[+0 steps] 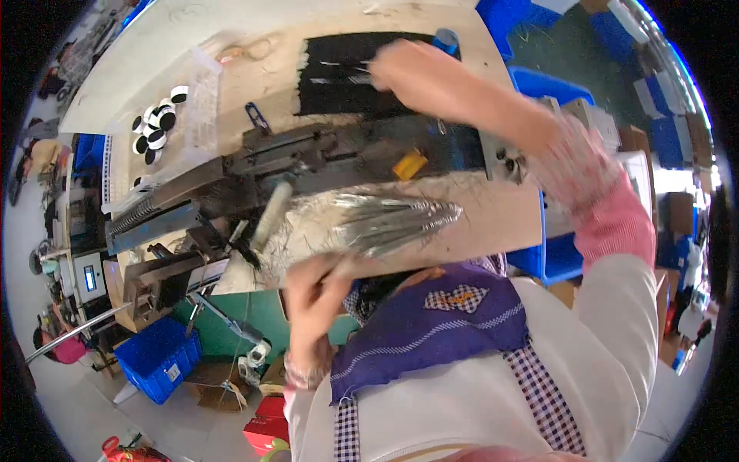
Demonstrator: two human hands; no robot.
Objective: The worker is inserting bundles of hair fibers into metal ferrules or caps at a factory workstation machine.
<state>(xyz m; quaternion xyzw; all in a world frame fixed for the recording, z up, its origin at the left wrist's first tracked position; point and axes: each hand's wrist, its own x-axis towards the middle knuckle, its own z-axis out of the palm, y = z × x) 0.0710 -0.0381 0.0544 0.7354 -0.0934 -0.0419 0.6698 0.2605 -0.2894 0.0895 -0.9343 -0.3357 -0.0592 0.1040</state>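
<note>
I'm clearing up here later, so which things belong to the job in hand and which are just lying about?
Seemingly in use:
- black cloth, beneath the right hand
- silvery bundle, near the left hand

Seemingly just lying about:
- black-and-white caps, untouched
- lower-left blue crate
- red box

Glossy metallic bundle (396, 219), matt mat (327, 96)

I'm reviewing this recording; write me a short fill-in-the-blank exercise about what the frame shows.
1. The right hand appears over a mat coloured ____.
2. Of the person's two hands, the one nearer the silvery bundle is the ____ one.
3. The small block by the dark metal fixture is ____ in colour.
4. In the picture, the clear tray lies to the mat's ____.

Missing words: black; left; yellow; left.
</note>
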